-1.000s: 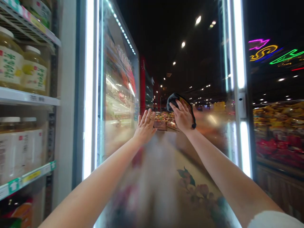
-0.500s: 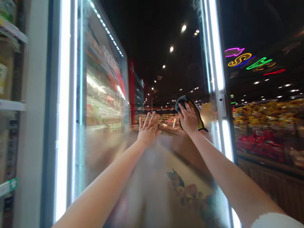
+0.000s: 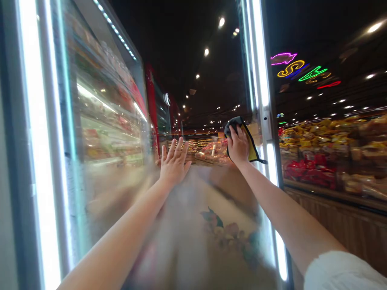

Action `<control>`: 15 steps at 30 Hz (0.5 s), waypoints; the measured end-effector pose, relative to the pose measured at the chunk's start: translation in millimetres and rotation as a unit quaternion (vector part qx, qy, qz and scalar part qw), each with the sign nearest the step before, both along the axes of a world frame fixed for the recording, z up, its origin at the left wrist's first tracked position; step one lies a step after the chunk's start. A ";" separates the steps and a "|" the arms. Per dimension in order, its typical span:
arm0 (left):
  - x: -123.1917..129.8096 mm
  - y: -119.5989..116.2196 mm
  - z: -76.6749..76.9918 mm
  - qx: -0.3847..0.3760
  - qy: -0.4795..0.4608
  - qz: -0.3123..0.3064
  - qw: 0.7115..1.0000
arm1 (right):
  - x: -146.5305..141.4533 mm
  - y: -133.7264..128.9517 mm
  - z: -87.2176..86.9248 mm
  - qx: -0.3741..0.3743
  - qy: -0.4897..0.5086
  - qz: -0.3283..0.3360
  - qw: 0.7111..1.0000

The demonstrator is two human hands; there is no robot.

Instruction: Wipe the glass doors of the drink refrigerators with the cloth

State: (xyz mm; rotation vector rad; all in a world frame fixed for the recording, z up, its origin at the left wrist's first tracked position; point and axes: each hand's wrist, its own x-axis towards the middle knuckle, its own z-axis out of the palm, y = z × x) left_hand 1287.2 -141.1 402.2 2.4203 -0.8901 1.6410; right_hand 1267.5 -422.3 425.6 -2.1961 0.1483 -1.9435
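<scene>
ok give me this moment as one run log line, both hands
left hand: open, palm on glass fridge door | right hand: holds grey-and-yellow cloth against the glass

The person's left hand (image 3: 174, 163) and right hand (image 3: 238, 147) are both bare, with slim, tapering fingers (image 3: 179, 147); the nails are too small and blurred to make out. Behind the wrists, a long, smooth, bare left forearm (image 3: 115, 241) and right forearm (image 3: 287, 217) run back from the fingers toward the bottom of the view, narrowing at the wrist and widening toward the elbow. Farthest from the right hand's fingers, at the lower right corner, a white sleeve (image 3: 340, 272) covers the upper part of the right arm. Its fabric looks soft and opaque, and its hem is slightly rumpled and uneven.
</scene>
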 end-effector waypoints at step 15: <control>-9.8 -109.8 -20.3 0.025 -0.011 -0.083 0.996 | -7.8 -56.4 -7.4 -0.025 0.038 -0.070 0.997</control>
